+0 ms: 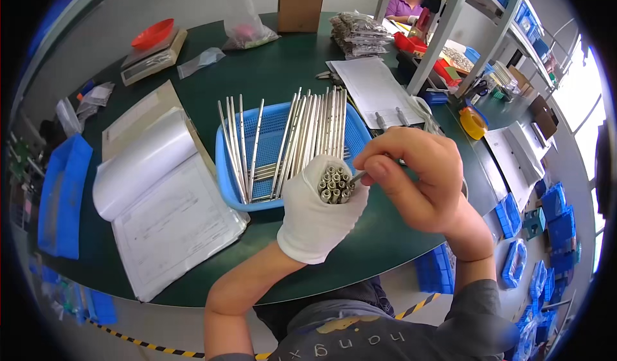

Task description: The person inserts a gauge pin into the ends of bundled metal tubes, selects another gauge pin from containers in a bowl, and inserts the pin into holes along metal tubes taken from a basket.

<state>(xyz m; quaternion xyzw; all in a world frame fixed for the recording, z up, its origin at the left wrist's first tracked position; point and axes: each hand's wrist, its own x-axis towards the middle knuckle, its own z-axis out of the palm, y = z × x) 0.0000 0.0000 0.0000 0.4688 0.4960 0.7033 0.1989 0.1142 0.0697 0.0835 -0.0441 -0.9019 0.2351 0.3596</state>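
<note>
My left hand [321, 223], in a white glove, is wrapped round a bundle of thin metal tubes [335, 185], their round ends facing up toward me. Bare, my right hand [421, 174] pinches a slim grey metal piece [358, 177] between thumb and forefinger. Its tip is at the right side of the bundle's ends; whether it enters a tube I cannot tell. Just beyond the gloved hand sits a blue plastic basket [225, 180]. Many long silver tubes [315, 126] lean in it, in a small group at the left and a denser one at the right.
An open binder of papers [173, 219] lies left of the basket, and a clipboard with paper [369, 84] behind it at the right. Farther back are a scale [151, 55], a cardboard box [300, 7] and stacked bags [360, 33]. A person [407, 2] sits beyond the shelf posts.
</note>
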